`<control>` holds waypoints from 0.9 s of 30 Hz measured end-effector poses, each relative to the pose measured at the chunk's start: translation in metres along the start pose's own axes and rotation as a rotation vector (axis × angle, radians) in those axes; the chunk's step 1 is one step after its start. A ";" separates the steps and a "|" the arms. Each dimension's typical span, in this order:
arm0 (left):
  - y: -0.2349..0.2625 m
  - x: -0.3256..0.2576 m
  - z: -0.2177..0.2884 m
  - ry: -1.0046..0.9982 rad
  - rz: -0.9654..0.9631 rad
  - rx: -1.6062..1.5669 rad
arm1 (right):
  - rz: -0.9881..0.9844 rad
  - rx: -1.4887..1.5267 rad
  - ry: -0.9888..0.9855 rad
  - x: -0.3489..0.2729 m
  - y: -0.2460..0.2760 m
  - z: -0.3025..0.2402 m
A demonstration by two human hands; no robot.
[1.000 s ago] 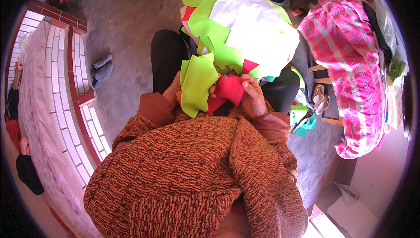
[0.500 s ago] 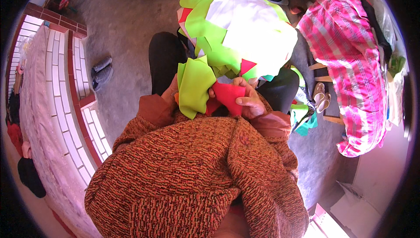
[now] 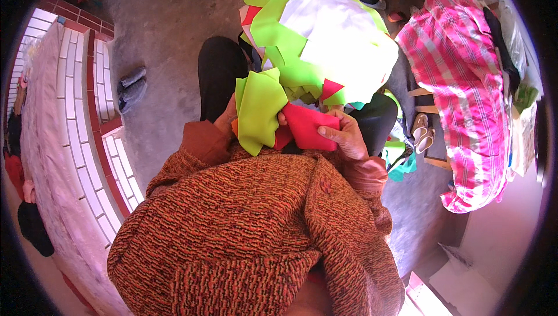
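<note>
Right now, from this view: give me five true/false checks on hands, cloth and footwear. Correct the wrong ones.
1. The right hand pinches the red cloth. True.
2. The left hand is in full view, with nothing over it. False: a lime green cloth covers much of it.
3. The plaid cloth on the right is pink and white. True.
4. The slippers near the plaid cloth are black. False: they are pale, beige or off-white.
5. A pair of dark gray shoes sits on the floor, left of the person's knees. True.
</note>
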State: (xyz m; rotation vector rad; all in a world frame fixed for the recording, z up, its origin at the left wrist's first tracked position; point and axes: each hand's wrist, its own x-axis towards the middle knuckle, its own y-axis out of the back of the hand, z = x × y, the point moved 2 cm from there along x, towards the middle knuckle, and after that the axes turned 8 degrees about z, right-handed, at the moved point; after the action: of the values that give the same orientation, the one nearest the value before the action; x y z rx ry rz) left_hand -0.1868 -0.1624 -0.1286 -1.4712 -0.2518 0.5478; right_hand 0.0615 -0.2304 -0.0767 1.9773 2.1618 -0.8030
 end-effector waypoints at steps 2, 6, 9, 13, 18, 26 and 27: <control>-0.010 -0.002 -0.003 -0.019 0.035 -0.029 | -0.008 -0.090 0.047 -0.004 0.000 -0.011; -0.013 -0.003 -0.002 -0.035 0.071 -0.043 | -0.051 -0.210 0.136 -0.015 -0.007 -0.055; -0.016 -0.002 0.000 -0.038 0.030 -0.031 | 0.014 -0.180 0.128 -0.023 -0.014 -0.108; -0.025 -0.009 -0.006 -0.114 0.166 -0.080 | 0.121 -0.099 0.333 -0.011 -0.019 -0.169; -0.030 -0.003 0.006 -0.017 0.169 -0.120 | 0.231 -0.135 0.501 0.056 -0.030 -0.244; -0.017 -0.007 0.009 -0.050 0.157 -0.033 | 0.239 -0.040 0.445 0.222 0.003 -0.245; -0.017 -0.007 0.009 -0.047 0.155 -0.037 | 0.412 -0.242 0.371 0.236 0.018 -0.225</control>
State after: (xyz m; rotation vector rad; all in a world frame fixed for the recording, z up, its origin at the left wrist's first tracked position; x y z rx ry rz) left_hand -0.1936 -0.1579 -0.1098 -1.5225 -0.1868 0.7067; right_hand 0.1037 0.0812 0.0118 2.4555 1.7891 -0.1150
